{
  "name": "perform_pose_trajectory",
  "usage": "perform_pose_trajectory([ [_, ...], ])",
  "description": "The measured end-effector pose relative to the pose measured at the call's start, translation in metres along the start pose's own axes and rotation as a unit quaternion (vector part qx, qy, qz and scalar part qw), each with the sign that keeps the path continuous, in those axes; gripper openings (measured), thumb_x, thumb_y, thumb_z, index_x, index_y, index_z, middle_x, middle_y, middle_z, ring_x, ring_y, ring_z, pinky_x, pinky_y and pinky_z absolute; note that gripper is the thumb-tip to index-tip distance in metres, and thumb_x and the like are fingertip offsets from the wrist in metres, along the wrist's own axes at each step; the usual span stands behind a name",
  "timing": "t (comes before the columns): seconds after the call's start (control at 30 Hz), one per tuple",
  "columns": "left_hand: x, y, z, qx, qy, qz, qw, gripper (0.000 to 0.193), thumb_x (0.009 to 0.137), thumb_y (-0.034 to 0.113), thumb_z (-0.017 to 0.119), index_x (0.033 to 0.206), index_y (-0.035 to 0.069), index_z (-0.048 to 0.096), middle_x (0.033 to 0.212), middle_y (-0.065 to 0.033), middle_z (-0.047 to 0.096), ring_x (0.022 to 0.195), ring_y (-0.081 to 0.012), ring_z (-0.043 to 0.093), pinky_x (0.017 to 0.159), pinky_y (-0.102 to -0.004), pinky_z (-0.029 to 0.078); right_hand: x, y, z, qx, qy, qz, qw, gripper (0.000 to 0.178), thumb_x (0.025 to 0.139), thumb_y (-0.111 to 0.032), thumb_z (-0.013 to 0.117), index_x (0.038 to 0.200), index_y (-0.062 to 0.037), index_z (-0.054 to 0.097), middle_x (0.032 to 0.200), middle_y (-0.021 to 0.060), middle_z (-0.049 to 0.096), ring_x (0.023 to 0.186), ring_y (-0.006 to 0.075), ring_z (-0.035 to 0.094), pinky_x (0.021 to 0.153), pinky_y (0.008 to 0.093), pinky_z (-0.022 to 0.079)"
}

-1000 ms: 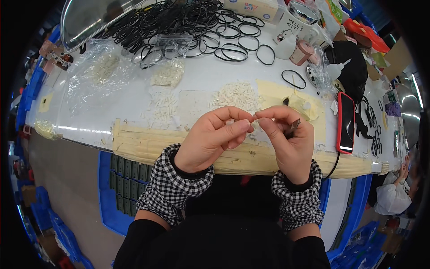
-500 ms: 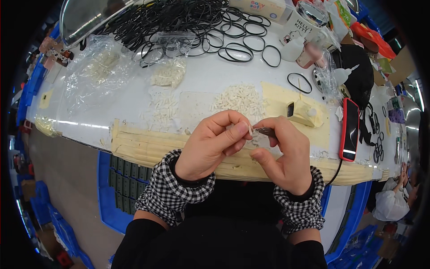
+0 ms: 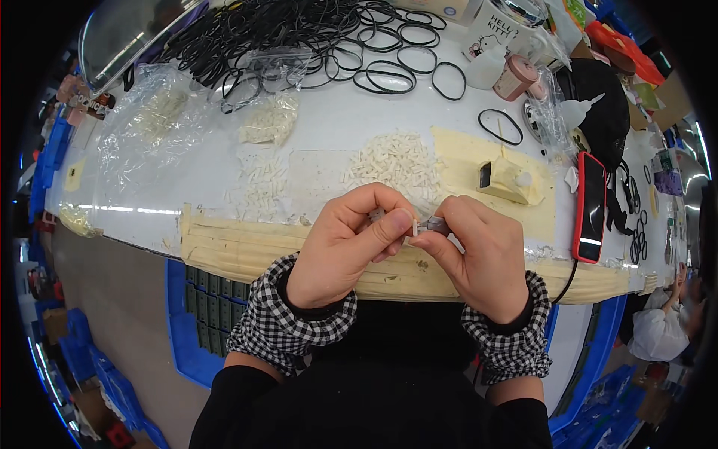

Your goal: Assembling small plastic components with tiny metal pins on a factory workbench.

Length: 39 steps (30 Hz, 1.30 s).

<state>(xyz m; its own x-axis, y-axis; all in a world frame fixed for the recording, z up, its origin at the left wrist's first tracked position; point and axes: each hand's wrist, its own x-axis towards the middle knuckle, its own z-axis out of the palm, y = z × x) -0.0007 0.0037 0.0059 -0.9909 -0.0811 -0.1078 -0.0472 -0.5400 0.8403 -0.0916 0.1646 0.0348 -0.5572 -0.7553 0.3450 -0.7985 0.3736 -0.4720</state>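
Right between the two hands, a small white piece [image 3: 415, 227] stands nearly upright, pinched between the thumb and forefinger tips of the left hand [image 3: 345, 251], its lower end showing past the thumb. Just beside it on the right, the right hand [image 3: 486, 254] grips a grey metal tool [image 3: 434, 224] under the curled forefinger, with the thumb brought in below; the tool's tip is close to the piece, though whether they touch I cannot tell. Both hands hang over the near margin of the white tabletop [image 3: 340, 123], above its padded yellow edge [image 3: 239, 238], which bows across beneath the wrists. Beyond the fingertips lies a heap of white pieces [image 3: 395, 165], with a looser scatter [image 3: 262, 183] to its left and a clear bag of pieces [image 3: 269, 120] behind that scatter. On the right, a yellow sheet [image 3: 464, 153] carries a yellow-wrapped block [image 3: 512, 182], near the right knuckles; farther right, a red-cased phone [image 3: 591, 209] trails its cable [image 3: 568, 284] over the edge. White surface runs between the heap and the black bands [image 3: 262, 34] at the far side.
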Motion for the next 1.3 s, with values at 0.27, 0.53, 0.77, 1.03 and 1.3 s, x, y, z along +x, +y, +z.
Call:
perform_pose_trajectory([
  [0.27, -0.001, 0.002, 0.0, -0.005, 0.003, -0.02, 1.0, 0.012, 0.096, 0.016, 0.055, 0.094, 0.005, 0.057, 0.082, 0.0009, 0.056, 0.069, -0.0041, 0.047, 0.059, -0.0168, 0.036, 0.0, 0.0, 0.0, -0.022, -0.007, -0.007, 1.0, 0.033, 0.079, -0.037, 0.07, 0.072, -0.0095, 0.052, 0.059, 0.0037, 0.046, 0.049, 0.0221, 0.051, 0.043, 0.0336, 0.038],
  [0.53, 0.0, 0.003, -0.001, -0.015, -0.009, -0.03, 0.999, 0.013, 0.095, 0.018, 0.058, 0.095, 0.004, 0.059, 0.081, 0.0027, 0.056, 0.068, -0.0026, 0.048, 0.06, -0.0158, 0.038, 0.001, 0.0, 0.0, -0.013, -0.011, -0.002, 1.0, 0.032, 0.08, -0.036, 0.07, 0.072, -0.01, 0.053, 0.059, 0.0034, 0.047, 0.049, 0.0219, 0.052, 0.043, 0.0334, 0.038],
  [0.77, 0.0, 0.004, 0.0, 0.003, -0.009, -0.026, 1.0, 0.014, 0.097, 0.018, 0.054, 0.092, 0.005, 0.056, 0.081, 0.0012, 0.055, 0.069, -0.0038, 0.046, 0.058, -0.0164, 0.036, -0.001, -0.003, -0.003, 0.008, -0.024, 0.01, 1.0, 0.032, 0.08, -0.034, 0.07, 0.071, -0.0085, 0.053, 0.058, 0.0041, 0.048, 0.049, 0.0223, 0.052, 0.044, 0.0332, 0.038],
  [1.03, 0.004, 0.007, 0.002, -0.065, 0.039, -0.023, 0.997, 0.018, 0.097, 0.019, 0.045, 0.095, 0.003, 0.053, 0.088, -0.0069, 0.059, 0.072, -0.0098, 0.048, 0.062, -0.0195, 0.038, -0.015, 0.014, -0.011, 0.074, 0.04, 0.131, 0.988, 0.015, 0.078, -0.012, 0.072, 0.08, -0.0041, 0.06, 0.068, 0.0072, 0.054, 0.057, 0.0221, 0.056, 0.051, 0.0298, 0.043],
  [1.3, 0.005, 0.0, -0.006, -0.202, 0.052, -0.007, 0.978, 0.024, 0.097, 0.014, 0.041, 0.112, -0.002, 0.049, 0.098, -0.0129, 0.058, 0.08, -0.016, 0.051, 0.066, -0.0234, 0.044, -0.018, 0.021, -0.003, 0.037, -0.007, 0.101, 0.994, 0.011, 0.077, -0.006, 0.069, 0.087, -0.0072, 0.064, 0.077, 0.0055, 0.057, 0.062, 0.0222, 0.06, 0.054, 0.0309, 0.046],
])
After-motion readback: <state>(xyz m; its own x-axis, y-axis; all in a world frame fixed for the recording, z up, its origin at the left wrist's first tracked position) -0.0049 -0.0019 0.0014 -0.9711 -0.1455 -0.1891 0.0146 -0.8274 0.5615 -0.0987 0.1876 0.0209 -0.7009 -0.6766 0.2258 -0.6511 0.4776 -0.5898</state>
